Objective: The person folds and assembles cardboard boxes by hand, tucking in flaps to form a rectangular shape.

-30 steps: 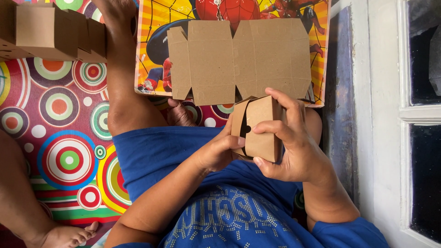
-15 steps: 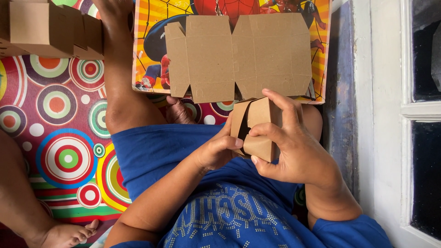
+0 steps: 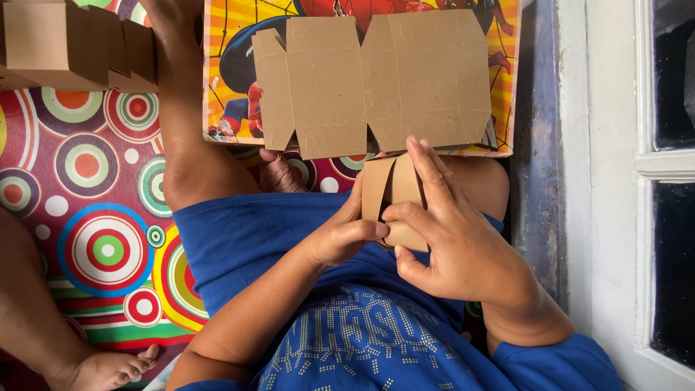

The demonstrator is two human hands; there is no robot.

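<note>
A small brown cardboard box (image 3: 392, 190), partly folded, is held between both of my hands over my lap. My left hand (image 3: 340, 235) grips its left side with the thumb pressed to the lower edge. My right hand (image 3: 449, 232) wraps its right side, fingers laid over the front flap. Just above it lies a flat, unfolded cardboard box blank (image 3: 373, 80) on a colourful comic-print board (image 3: 224, 80) that rests across my legs.
A stack of folded cardboard boxes (image 3: 72, 43) sits at the top left on a mat with coloured circles (image 3: 94, 217). Another person's leg and foot (image 3: 65, 347) lie at the lower left. A white window frame (image 3: 615, 181) runs down the right.
The small box has moved slightly up toward the flat blank, and my right fingers have shifted over its front flap, pressing it closed.
</note>
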